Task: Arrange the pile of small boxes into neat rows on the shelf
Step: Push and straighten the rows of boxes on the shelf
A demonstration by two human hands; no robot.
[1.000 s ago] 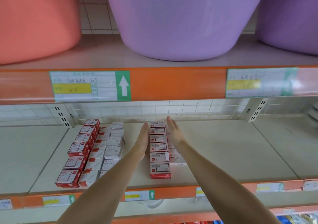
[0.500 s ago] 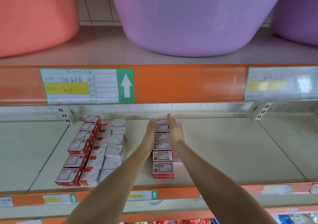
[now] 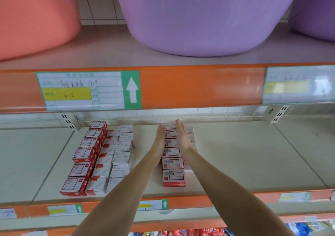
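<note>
1. The row of boxes (image 3: 173, 156) is seen running front to back near the middle of the shelf (image 3: 244, 163), well apart from the three finished rows (image 3: 97, 157) to its left.
2. The left hand (image 3: 159, 141) is laid flat against the row's left side, fingers straight and nothing grasped; the right hand (image 3: 183, 137) is laid the same way along the right side, edge down, so the far boxes are squeezed between two released palms.
3. A second, paler line of boxes (image 3: 191, 139) is partly hidden behind the right hand; whether it is touched cannot be told.
4. The step in hand is judged to be squaring the row. It is best done with even pressure from both sides, so that no box is pushed out sideways.
5. The palms should be kept upright and slid toward the front edge, since the two nearest boxes are not yet bracketed and look slightly offset.
6. Light force is advised: small cardboard boxes are easily tipped or stacked askew when pressed from above.
</note>
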